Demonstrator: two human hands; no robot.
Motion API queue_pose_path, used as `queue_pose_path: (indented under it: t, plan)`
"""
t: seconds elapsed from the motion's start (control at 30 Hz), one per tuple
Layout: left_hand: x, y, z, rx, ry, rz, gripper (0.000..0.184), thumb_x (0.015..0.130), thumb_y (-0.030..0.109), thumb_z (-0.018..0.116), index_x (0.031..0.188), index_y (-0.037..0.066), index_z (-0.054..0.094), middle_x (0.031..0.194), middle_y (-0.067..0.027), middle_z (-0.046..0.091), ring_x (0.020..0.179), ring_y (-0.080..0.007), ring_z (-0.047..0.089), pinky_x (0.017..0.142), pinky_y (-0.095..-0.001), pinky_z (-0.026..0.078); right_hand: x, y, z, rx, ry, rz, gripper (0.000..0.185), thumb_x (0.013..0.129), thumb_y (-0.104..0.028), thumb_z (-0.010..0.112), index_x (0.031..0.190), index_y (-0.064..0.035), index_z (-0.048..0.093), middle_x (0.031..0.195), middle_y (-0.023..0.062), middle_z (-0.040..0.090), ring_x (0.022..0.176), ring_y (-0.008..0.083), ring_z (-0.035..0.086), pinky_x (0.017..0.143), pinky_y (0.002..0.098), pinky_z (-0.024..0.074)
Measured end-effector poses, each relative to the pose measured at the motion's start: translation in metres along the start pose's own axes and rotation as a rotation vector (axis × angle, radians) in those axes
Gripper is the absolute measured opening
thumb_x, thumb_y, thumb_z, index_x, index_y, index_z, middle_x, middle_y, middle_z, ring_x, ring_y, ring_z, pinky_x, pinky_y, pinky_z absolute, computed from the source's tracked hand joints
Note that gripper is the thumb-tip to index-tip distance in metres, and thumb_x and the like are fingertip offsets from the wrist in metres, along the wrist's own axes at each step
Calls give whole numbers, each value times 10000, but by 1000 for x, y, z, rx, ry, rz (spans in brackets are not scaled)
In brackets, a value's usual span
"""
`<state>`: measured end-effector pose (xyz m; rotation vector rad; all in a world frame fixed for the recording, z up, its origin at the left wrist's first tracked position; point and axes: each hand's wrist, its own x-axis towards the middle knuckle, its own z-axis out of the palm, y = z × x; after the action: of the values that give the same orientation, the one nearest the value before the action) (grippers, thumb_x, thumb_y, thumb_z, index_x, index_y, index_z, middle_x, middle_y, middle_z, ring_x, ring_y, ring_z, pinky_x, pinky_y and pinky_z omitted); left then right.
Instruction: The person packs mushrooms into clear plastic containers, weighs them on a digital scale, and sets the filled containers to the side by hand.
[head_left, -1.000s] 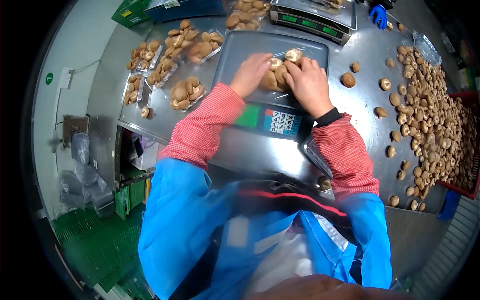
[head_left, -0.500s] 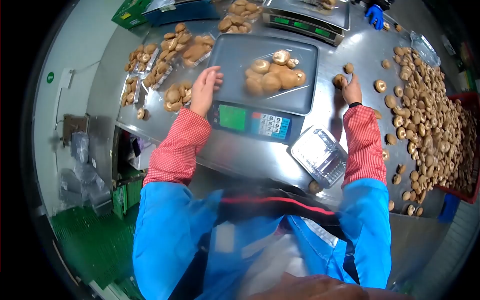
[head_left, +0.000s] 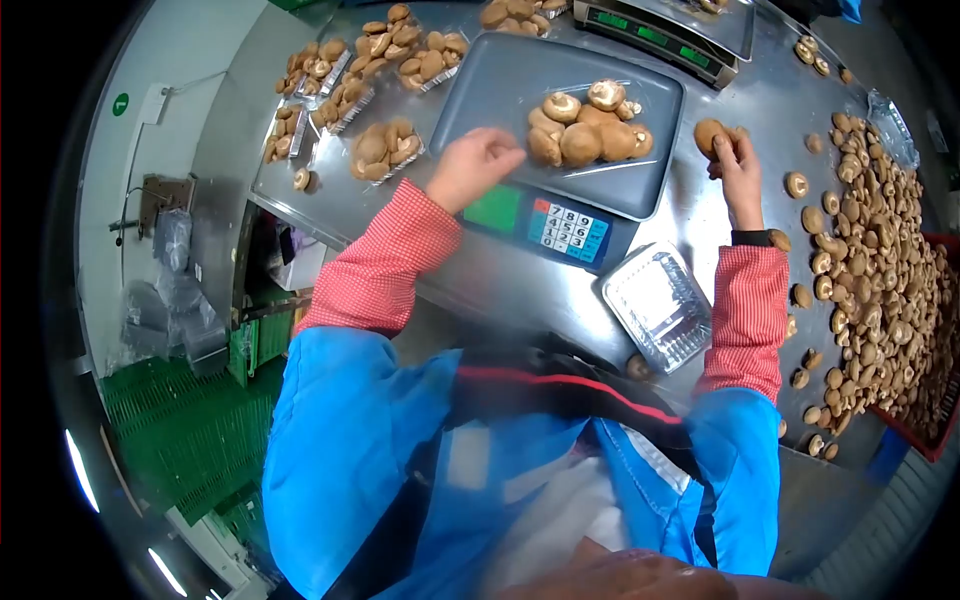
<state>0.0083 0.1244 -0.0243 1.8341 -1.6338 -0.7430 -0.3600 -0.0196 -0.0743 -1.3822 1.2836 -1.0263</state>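
Observation:
My right hand (head_left: pixel 738 172) is closed on mushrooms (head_left: pixel 711 138), right of the scale. Over the near left edge of the scale's grey tray (head_left: pixel 490 70) is my left hand (head_left: pixel 475 168), fingers bent and apart, holding nothing. A clear pack of mushrooms (head_left: pixel 581 143) lies on that tray, to the right of my left hand. The scale's keypad (head_left: pixel 568 231) and green display (head_left: pixel 492 209) face me. An empty clear plastic tray (head_left: pixel 658 306) rests on the table below my right hand.
Filled mushroom packs (head_left: pixel 384 150) stand at the left. A large mushroom heap (head_left: pixel 880 290) covers the right side, beside a red crate (head_left: pixel 915 432). Another scale (head_left: pixel 665 38) stands at the back. A co-worker's blue glove (head_left: pixel 851 10) shows at the top right.
Both hands have left the pack on the scale. My right hand has moved right and taken hold of mushrooms. My left hand drew back left, then came forward over the tray edge.

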Motion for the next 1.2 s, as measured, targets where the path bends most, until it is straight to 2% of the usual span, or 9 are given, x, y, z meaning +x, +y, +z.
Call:
queue_pose_path:
  t: [0.3,0.4,0.53,0.57,0.63,0.67,0.83,0.93,1.2]
  plan:
    - [17,-4,26,-211,-69,-233,241,865,158,626,1017,7,516,857,-117,634,769,-229,677,672,-327,551,-16,-84,83,12,-98,-349,294,980,-226,552,1194,-29,595,829,9,601,645,68,535,574,217,445]
    - [15,16,19,-586,-65,-432,163,910,24,516,1047,2,432,971,-117,553,771,-227,677,616,-291,584,-23,-78,64,73,64,-199,296,975,-227,557,1182,-17,592,808,7,602,610,68,522,544,214,433]
    - [24,13,12,-833,-10,-464,187,906,-37,435,1085,-13,388,1050,-171,531,814,-311,690,676,-345,621,-50,-25,9,-296,179,-130,280,956,-231,582,1130,-12,600,821,68,640,595,89,563,539,237,470]
    - [26,10,7,-857,-16,-449,188,904,-38,434,1085,-12,387,1058,-175,529,818,-314,689,685,-346,620,-61,-13,-6,-382,182,-52,312,931,-221,575,1163,-14,591,1022,161,665,796,229,657,660,341,534]
    - [24,20,-7,-890,-15,-430,202,898,-45,435,1088,-11,380,1067,-186,527,852,-331,687,717,-355,618,-82,34,-42,-890,221,-336,342,924,-232,580,1220,-61,575,1078,194,618,945,371,631,806,437,516]
    - [27,21,-13,-900,-14,-415,206,896,-51,438,1089,-11,377,1063,-187,524,883,-348,684,728,-364,620,-107,9,-36,-1067,203,-55,382,920,-247,594,1247,-54,554,1102,185,585,953,370,625,805,422,517]
    - [34,34,-48,-951,59,-285,247,910,-58,454,1142,-46,369,1029,-195,543,891,-359,685,766,-376,624,-173,13,-51,-892,280,-257,387,896,-198,639,1244,-53,553,1105,135,591,904,302,636,761,382,516]
    - [35,40,-64,-926,54,-246,255,926,-37,452,1160,-69,357,1011,-192,549,892,-317,693,774,-321,625,-206,1,-43,-875,178,74,201,898,-185,632,1050,-54,646,958,120,622,828,265,622,697,373,494]
    - [26,34,-66,-954,84,-256,212,929,-31,457,1129,-49,391,976,-161,543,924,-318,688,786,-316,623,-235,14,-41,-959,209,-136,180,904,-156,632,1009,-12,657,883,128,595,716,266,602,653,362,478]
